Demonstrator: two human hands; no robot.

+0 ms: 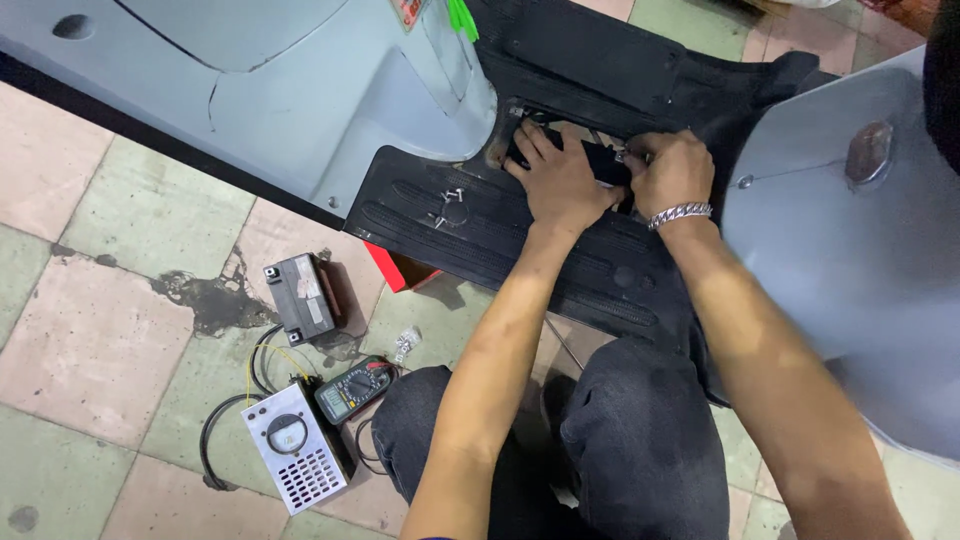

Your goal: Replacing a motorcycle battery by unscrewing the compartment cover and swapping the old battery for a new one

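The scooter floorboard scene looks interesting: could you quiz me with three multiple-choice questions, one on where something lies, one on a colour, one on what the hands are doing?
1. Where does the loose battery lie?
A. on the tiled floor, left of the floorboard
B. on the scooter seat
C. in the person's lap

2. What colour is the box with the round dial?
A. red
B. white
C. green

3. What are the two hands doing?
A. hanging free in the air
B. holding the multimeter
C. both resting on a black part in the floorboard opening

Answers:
1 A: the battery sits on the floor tiles, apart from the floorboard.
2 B: the dial box is white, beside the multimeter.
3 C: the left hand and right hand both press on the black part.
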